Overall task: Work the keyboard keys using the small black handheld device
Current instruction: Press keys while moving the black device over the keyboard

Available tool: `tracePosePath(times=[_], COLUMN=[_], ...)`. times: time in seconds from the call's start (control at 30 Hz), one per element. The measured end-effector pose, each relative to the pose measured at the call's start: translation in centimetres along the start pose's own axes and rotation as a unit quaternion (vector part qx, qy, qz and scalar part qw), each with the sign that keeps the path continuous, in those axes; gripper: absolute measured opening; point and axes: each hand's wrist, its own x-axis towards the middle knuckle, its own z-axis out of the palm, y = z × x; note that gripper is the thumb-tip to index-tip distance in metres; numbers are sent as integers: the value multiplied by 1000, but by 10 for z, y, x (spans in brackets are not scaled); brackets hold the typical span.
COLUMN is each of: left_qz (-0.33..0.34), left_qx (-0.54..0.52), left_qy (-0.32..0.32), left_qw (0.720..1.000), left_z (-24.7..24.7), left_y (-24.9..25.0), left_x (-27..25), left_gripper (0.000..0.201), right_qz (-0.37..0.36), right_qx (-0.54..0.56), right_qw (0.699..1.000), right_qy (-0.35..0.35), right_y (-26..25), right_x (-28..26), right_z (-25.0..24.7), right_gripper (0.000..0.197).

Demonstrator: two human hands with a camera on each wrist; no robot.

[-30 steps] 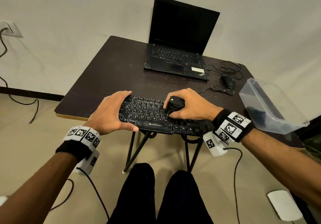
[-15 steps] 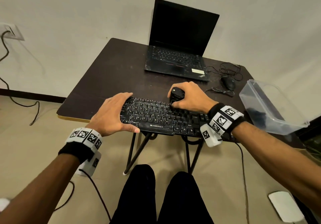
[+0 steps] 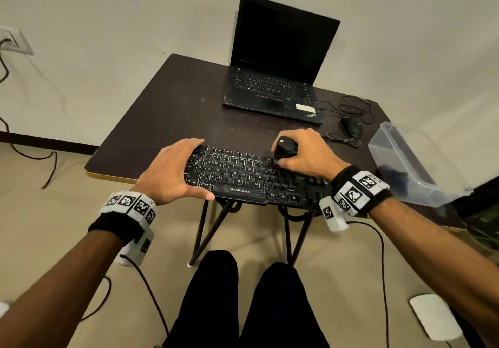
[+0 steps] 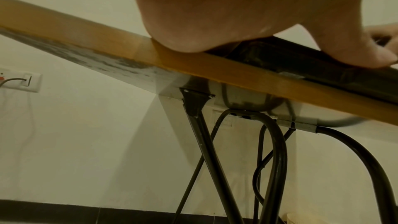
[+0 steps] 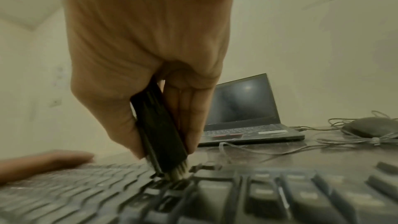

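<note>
while both hands work at the near edge of the dark bench [image 3: 172,110], one black keyboard [image 3: 243,177] lies there with its front overhanging the edge a little. the left hand [image 3: 172,169] clamps the keyboard's left end, fingers curved over the far side and the thumb [image 4: 353,52] laid along the near side. the right hand [image 3: 307,156] is wrapped around one small black handheld device [image 3: 286,149], held upright with its round top showing; from the right wrist view the device [image 5: 159,125] is pinched between thumb and fingers, and its pale bristled tip [image 5: 177,170] touches down among the keys toward the right of the main block, which look blurred there. one open laptop [image 3: 278,64] with a dark screen sits at the back of the bench, one wired mouse [image 3: 352,127] with its tangled cord lies to the right of it, and one clear plastic tub [image 3: 413,164] stands at the right edge with something dark inside that i can't make out. two black metal legs [image 3: 213,229] cross beneath the bench, and two wrist bands carry printed markers, one on each arm.
</note>
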Motion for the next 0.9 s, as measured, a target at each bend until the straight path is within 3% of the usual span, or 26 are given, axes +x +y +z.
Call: tracePosePath(times=[0.1,0.23,0.4,0.53,0.67,0.8,0.9], left_qz=[0,-7,-2,-6,-10,-5,-11], left_qx=[-2,-3,-10,-9,-9,-1,-7], left_qy=[3,-3,-1,-4,0,-4,-2], left_qw=[1000,1000,1000,1000,1000,1000,1000], left_z=[0,0,1,1,3,3,2], left_y=[1,-2,-3,-2,-6,-4,-5], left_x=[-1,1,1,2,1,2,2], left_gripper=[141,142,142,143,143,143,143], right_qz=[-30,33,-32,18,-17,34,14], right_qx=[9,8,30,16,24,29,9], right_qw=[999,999,998,1000,999,999,1000], right_qy=[-27,14,-43,5,-42,-12,-24], right_y=[-4,5,-12,-10,-14,-9,-9], right_x=[-9,8,12,30,22,23,20], right_z=[7,-2,7,4,5,-3,-2], right_gripper=[26,27,25,24,25,24,23])
